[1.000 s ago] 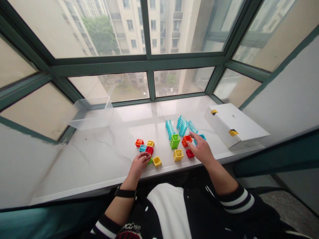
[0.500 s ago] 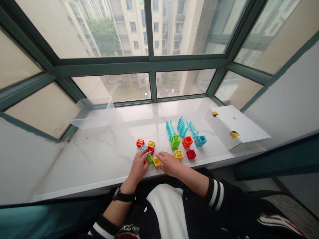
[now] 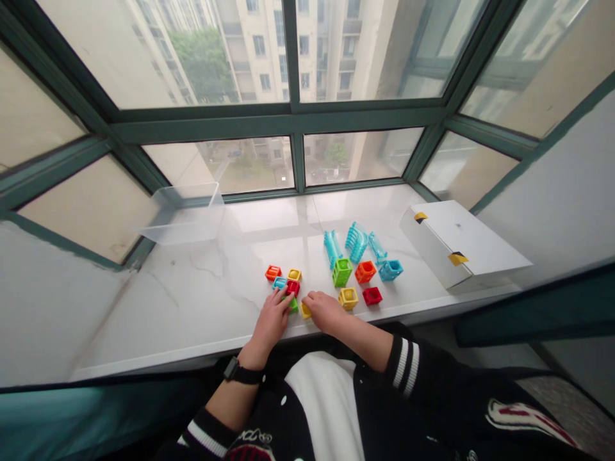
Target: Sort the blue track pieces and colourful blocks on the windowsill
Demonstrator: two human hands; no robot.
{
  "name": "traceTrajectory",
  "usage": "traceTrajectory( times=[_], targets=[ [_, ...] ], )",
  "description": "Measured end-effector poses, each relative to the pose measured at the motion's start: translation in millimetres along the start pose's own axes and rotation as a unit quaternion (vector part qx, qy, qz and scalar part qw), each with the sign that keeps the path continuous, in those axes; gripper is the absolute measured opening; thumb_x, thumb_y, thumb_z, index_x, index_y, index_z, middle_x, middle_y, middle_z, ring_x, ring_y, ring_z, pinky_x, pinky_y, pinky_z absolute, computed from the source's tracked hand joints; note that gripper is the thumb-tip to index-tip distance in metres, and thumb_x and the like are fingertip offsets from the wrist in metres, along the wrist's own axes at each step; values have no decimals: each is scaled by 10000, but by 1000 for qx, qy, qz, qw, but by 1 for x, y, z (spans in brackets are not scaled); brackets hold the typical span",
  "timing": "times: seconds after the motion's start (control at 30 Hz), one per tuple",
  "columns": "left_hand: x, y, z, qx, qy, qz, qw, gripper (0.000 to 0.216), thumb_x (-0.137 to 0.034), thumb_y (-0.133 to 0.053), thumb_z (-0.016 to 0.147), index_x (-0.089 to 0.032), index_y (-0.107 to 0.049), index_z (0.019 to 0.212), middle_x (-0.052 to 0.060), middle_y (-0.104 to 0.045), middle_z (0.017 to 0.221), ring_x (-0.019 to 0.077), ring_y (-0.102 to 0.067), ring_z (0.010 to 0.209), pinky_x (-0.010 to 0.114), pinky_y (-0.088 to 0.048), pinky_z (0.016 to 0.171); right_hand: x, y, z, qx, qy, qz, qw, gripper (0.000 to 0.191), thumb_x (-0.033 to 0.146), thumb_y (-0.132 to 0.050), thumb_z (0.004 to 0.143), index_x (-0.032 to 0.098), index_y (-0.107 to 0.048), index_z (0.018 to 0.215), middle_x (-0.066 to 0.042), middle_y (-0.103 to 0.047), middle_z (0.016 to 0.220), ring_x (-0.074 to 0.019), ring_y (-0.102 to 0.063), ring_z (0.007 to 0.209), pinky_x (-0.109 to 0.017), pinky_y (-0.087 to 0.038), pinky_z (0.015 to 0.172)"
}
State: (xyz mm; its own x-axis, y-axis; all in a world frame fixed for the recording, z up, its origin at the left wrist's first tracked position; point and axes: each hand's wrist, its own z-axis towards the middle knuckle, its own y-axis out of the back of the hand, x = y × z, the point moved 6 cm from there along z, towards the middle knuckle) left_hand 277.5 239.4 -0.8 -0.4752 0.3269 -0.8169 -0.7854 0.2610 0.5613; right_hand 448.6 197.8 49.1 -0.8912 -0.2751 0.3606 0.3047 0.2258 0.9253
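Note:
My left hand (image 3: 273, 315) lies over the near end of a cluster of small plastic blocks, its fingers stretched and touching them. Under or beside those fingers are a red block (image 3: 293, 287), a green block (image 3: 293, 305) and a light blue block (image 3: 279, 282). Just beyond sit an orange-red block (image 3: 273, 273) and a yellow block (image 3: 295, 274). My right hand (image 3: 327, 312) has its fingers bent over another yellow block (image 3: 305, 310), which it partly hides, at the cluster's near right side.
To the right stand separate green (image 3: 343, 272), orange (image 3: 365, 272), blue (image 3: 391, 270), yellow (image 3: 348, 298) and red (image 3: 372, 296) blocks. Behind them lie clear blue track pieces (image 3: 356, 242). A clear bin (image 3: 187, 224) stands back left, a white box (image 3: 466, 243) right. Windows border the white sill.
My right hand's fingers have come down further around the near yellow block, covering more of it. My left fingers have flattened slightly over the blocks. The whole view has shifted a little.

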Motion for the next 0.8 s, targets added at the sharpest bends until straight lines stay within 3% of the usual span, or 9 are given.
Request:
traceTrajectory(
  times=[0.1,0.2,0.3,0.47,0.57,0.7,0.8],
  targets=[
    [0,-1,-1,4,-2,17,1000,467,-228,-634,897,-303,-722,1349,81,-546,1589,361,-336,1567,599,-214,1299,-8,35,-14,-80,13,110,991,405,83,-689,866,213,-668,1249,-111,-706,1212,-263,-677,1150,-390,-545,1012],
    [-2,0,0,-1,2,20,1000,452,-211,-656,884,-300,-737,1320,99,-557,1575,385,-356,1551,626,-187,1295,-23,69,-34,-168,36,262,950,451,232,-777,873,239,-655,1307,-90,-711,1265,-249,-697,1158,-412,-569,1043],
    [-15,4,1,-17,4,21,1000,437,-206,-691,862,-275,-751,1289,133,-565,1556,411,-392,1522,641,-172,1291,-41,85,-51,-208,18,360,909,483,367,-810,871,240,-658,1311,-85,-731,1261,-245,-730,1118,-418,-603,1026],
    [-67,15,1,-28,-24,-72,997,500,-286,-718,897,-281,-675,1396,113,-592,1515,335,-491,1455,506,-298,1281,-53,79,-64,-201,-16,450,870,533,458,-805,878,220,-639,1326,-103,-758,1249,-265,-751,1129,-461,-603,1047],
    [-98,20,-2,-29,-27,-147,988,560,-297,-785,855,-283,-665,1402,101,-599,1506,330,-469,1476,470,-299,1290,-48,70,-62,-184,-10,488,853,525,484,-785,897,231,-635,1333,-93,-769,1235,-264,-755,1132,-458,-608,1042],
    [-126,24,-7,-27,-60,-149,987,667,-285,-855,796,-274,-638,1426,118,-567,1534,360,-454,1490,506,-308,1288,-35,62,-59,-161,7,496,853,528,493,-786,898,228,-642,1331,-96,-770,1238,-268,-753,1138,-449,-611,1032],
    [-134,22,-12,-25,-102,-118,987,630,-271,-825,834,-280,-628,1432,123,-561,1533,347,-493,1464,497,-365,1261,-29,57,-58,-155,-3,489,858,545,501,-802,878,217,-648,1316,-96,-780,1184,-271,-762,1091,-446,-620,998]
  ],
)
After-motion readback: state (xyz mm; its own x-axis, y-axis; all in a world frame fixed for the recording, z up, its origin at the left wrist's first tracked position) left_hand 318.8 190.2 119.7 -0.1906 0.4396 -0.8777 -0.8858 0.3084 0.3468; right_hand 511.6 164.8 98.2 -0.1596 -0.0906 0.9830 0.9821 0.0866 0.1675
